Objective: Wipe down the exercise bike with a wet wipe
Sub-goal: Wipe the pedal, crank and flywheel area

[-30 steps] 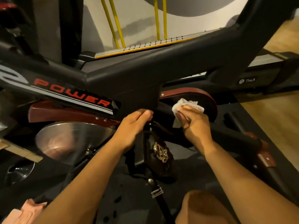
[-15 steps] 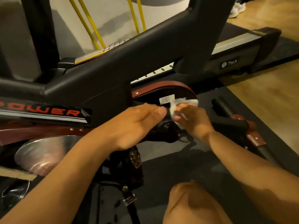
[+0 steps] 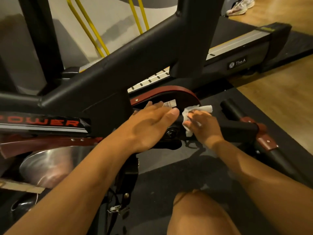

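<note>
Head view, looking down at the black exercise bike (image 3: 152, 53) and its dark-red belt guard (image 3: 184, 94); laying the left hand (image 3: 149, 126) flat, fingers straight, just above the crank hub (image 3: 171, 133); gripping a crumpled white wet wipe (image 3: 198, 108) in the right hand (image 3: 203, 128), pressing it on the frame beside the left fingertips.

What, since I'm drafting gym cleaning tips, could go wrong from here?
The left hand lies flat by the crank hub; if the crank turns, fingers might get pinched against the red guard. The wet wipe in the right hand could soak or lift the barcode sticker nearby.
</note>
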`<action>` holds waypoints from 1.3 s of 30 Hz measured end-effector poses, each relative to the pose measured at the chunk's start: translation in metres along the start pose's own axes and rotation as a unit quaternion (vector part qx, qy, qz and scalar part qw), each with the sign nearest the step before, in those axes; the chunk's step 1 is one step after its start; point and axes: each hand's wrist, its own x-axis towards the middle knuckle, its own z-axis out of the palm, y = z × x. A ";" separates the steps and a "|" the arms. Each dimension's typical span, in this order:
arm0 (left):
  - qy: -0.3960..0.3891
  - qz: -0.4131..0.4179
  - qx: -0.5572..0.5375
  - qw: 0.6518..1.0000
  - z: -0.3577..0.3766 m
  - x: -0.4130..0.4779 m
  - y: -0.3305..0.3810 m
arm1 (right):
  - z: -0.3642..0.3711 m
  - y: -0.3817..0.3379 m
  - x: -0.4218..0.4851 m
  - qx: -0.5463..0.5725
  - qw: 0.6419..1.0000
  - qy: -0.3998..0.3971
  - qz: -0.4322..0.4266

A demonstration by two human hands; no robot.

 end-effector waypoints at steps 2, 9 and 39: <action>-0.042 -0.029 0.158 0.986 0.003 0.014 -0.005 | 0.007 -0.028 0.017 0.021 0.999 -0.025 -0.023; -0.158 -0.102 0.439 0.879 0.022 0.037 -0.016 | 0.022 -0.023 0.001 0.108 0.992 0.046 -0.044; -0.195 0.192 0.491 0.827 0.009 0.085 -0.041 | 0.049 0.079 -0.014 0.143 0.975 0.170 -0.021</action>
